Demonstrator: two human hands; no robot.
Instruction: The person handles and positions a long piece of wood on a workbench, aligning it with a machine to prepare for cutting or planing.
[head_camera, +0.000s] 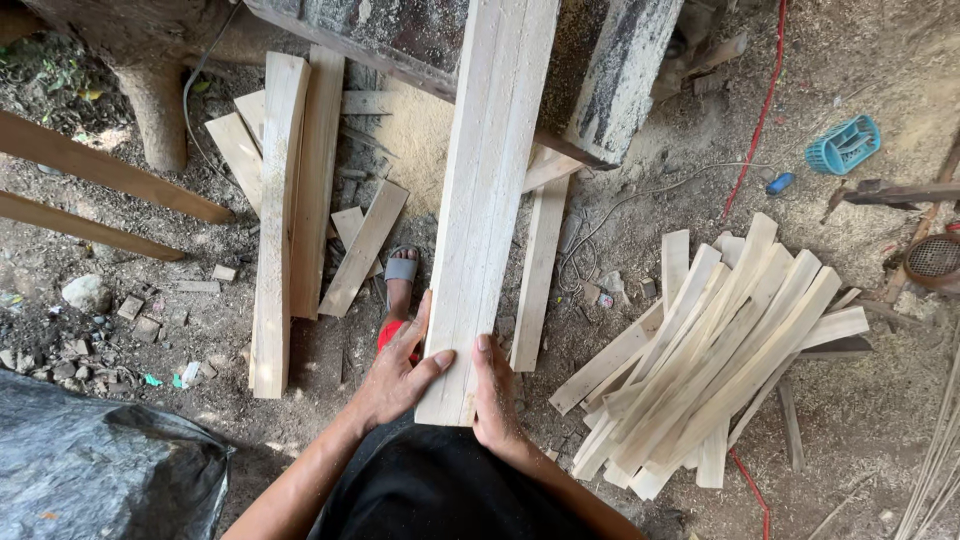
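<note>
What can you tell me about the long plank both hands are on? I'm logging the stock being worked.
The plank is pale, rough-sawn wood, long and flat, dusted with sawdust. It runs from a grey machine table at the top down toward the person. The left hand and the right hand clasp its near end from either side.

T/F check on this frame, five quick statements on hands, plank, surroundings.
1. Both hands grip the near end of the long pale plank. True: left hand and right hand clasp it from either side.
2. A pile of thin wooden slats lies on the ground to the right. True.
3. The small basket at upper right is red. False: it is blue-green.
4. The person's foot is bare. False: it wears a grey-strapped sandal.
5. A dark plastic sheet lies at lower left. True.
</note>
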